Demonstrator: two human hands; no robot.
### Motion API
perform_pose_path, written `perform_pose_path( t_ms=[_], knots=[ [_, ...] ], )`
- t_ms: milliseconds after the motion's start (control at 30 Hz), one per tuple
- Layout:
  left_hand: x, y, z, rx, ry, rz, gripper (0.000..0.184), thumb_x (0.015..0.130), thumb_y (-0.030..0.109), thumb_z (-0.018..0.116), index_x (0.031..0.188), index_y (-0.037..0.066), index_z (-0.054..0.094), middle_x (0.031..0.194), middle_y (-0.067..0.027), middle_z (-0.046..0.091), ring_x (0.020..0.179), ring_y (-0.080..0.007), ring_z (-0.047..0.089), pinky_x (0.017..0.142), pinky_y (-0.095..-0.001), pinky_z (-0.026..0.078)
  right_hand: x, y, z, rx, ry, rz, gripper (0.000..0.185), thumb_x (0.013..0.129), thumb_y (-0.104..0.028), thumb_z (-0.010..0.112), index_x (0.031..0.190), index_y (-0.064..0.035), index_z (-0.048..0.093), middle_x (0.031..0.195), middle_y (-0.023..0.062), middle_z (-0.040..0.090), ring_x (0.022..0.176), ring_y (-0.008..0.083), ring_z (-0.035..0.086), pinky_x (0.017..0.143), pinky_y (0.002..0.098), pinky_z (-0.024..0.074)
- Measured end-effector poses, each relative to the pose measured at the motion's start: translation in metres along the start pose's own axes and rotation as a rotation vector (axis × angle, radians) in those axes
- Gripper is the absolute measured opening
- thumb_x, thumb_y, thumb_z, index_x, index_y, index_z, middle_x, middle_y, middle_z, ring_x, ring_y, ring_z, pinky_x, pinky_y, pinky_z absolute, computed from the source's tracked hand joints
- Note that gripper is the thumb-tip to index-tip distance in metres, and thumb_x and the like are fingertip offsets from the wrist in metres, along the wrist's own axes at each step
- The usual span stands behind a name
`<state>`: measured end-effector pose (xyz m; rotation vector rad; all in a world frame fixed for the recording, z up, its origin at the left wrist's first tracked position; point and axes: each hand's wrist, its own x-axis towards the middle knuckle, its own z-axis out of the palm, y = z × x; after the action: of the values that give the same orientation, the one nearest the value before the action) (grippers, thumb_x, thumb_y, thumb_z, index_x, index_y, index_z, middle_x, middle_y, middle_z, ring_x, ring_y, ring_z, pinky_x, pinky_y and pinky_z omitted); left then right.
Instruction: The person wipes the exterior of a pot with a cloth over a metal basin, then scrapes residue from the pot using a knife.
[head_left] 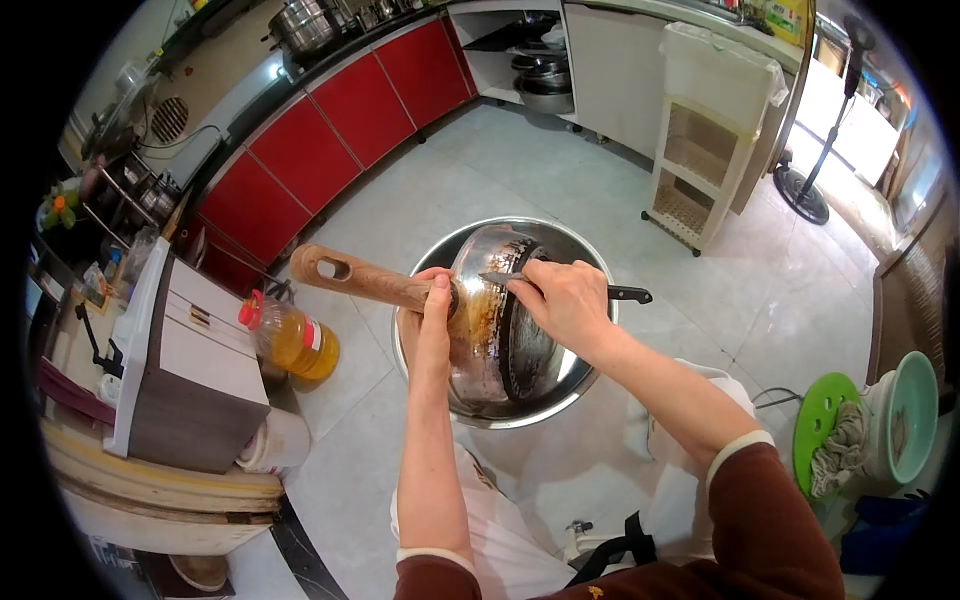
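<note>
In the middle, the right hand [568, 305] grips a thin, black-handled metal knife [630, 294], its blade pointing left over the round, sooty metal pan [478, 345]. The left hand [428, 322] holds its long brown wooden handle [375, 283], pointing left. Below is a wide, shiny steel bowl [530, 424].

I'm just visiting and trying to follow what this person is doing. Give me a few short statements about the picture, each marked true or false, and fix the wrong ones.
1. The left hand grips the pan by its brown handle. True.
2. The right hand holds a sponge. False: it holds a knife.
3. The metal basin is on the floor beneath the pan. True.
4. The bottle of yellow liquid has a blue cap. False: the cap is red.
5. The knife's blade points away from the pan. False: it lies across the pan's side.
</note>
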<state>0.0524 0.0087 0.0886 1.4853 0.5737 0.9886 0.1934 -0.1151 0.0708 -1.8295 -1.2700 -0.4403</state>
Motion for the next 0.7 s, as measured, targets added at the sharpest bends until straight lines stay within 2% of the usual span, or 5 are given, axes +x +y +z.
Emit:
perform_pose_path(
  t_ms=[267,333,567,633,700],
  knots=[
    [0.003,-0.002,0.004,0.048,0.011,0.009,0.033,0.092,0.036,0.065,0.102,0.004,0.066,0.097,-0.0013,0.056,0.091,-0.0107,0.05,0.084,-0.0272,0.041,-0.005,0.0,-0.001,0.011,0.007,0.004,0.027,0.087,-0.03,0.067,0.072,-0.0088,0.059,0.064,0.0063,0.063,0.058,0.0285,0.062,0.056,0.0402,0.0428],
    [0.006,-0.007,0.004,-0.046,0.028,-0.018,0.032,0.092,0.035,0.065,0.102,0.005,0.065,0.098,-0.001,0.057,0.092,-0.0102,0.05,0.083,-0.0267,0.041,-0.007,-0.003,-0.001,0.033,0.004,-0.004,0.027,0.087,-0.029,0.067,0.071,-0.0086,0.059,0.064,0.0065,0.064,0.058,0.0286,0.062,0.056,0.0398,0.0427],
    [0.007,-0.009,-0.001,-0.084,0.003,-0.024,0.031,0.092,0.034,0.066,0.103,0.006,0.065,0.098,-0.0007,0.057,0.092,-0.0098,0.051,0.082,-0.0263,0.042,0.012,0.007,0.008,0.052,0.044,0.024,0.028,0.086,-0.03,0.069,0.071,-0.0071,0.061,0.063,0.0094,0.064,0.058,0.0317,0.063,0.056,0.0428,0.0472],
    [0.006,-0.006,0.0,-0.038,0.019,-0.003,0.04,0.092,0.038,0.065,0.105,0.001,0.064,0.099,-0.0046,0.061,0.093,-0.0128,0.052,0.083,-0.0294,0.042,0.011,0.006,0.008,0.054,0.024,0.029,0.028,0.086,-0.03,0.069,0.071,-0.007,0.061,0.063,0.0094,0.064,0.058,0.0315,0.063,0.056,0.0427,0.0473],
    [0.005,-0.003,0.001,-0.033,0.018,0.001,0.04,0.092,0.038,0.066,0.105,0.001,0.064,0.099,-0.0047,0.061,0.093,-0.0129,0.053,0.084,-0.0295,0.042,0.01,0.004,0.004,0.049,0.005,0.031,0.028,0.086,-0.03,0.069,0.071,-0.007,0.061,0.063,0.0094,0.064,0.058,0.0312,0.063,0.056,0.0425,0.0475]
  ],
)
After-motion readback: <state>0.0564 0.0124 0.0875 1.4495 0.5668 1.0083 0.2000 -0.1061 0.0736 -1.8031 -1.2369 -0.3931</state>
